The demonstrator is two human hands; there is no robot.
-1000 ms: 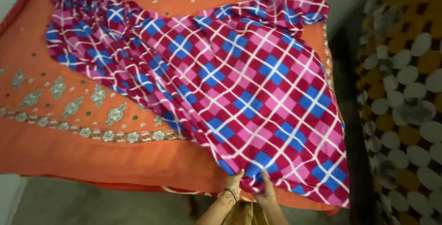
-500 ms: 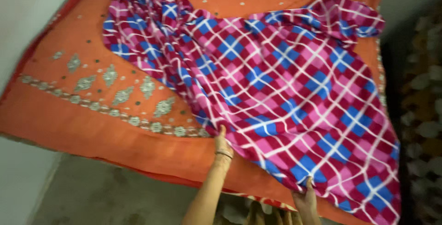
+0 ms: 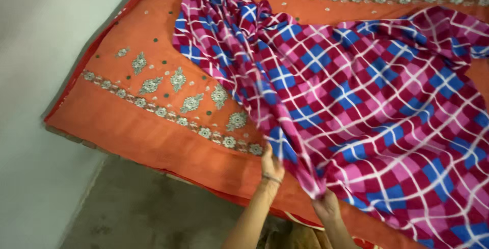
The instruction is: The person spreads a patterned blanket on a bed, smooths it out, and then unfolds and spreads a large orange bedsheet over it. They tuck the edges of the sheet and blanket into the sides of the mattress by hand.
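We see the pink, maroon and blue checked cloth point(image 3: 356, 101) spread over the orange embroidered bedspread point(image 3: 153, 121), reaching from the bed's far edge to its near edge. Our left hand point(image 3: 271, 165) grips a gathered fold of the checked cloth at the near edge, a thin bangle point(image 3: 271, 178) on its wrist. Our right hand point(image 3: 326, 205) pinches the cloth's lower hem just beside it. Grey floor point(image 3: 142, 213) shows below the bed; a pale wall point(image 3: 46, 50) runs along its left edge.
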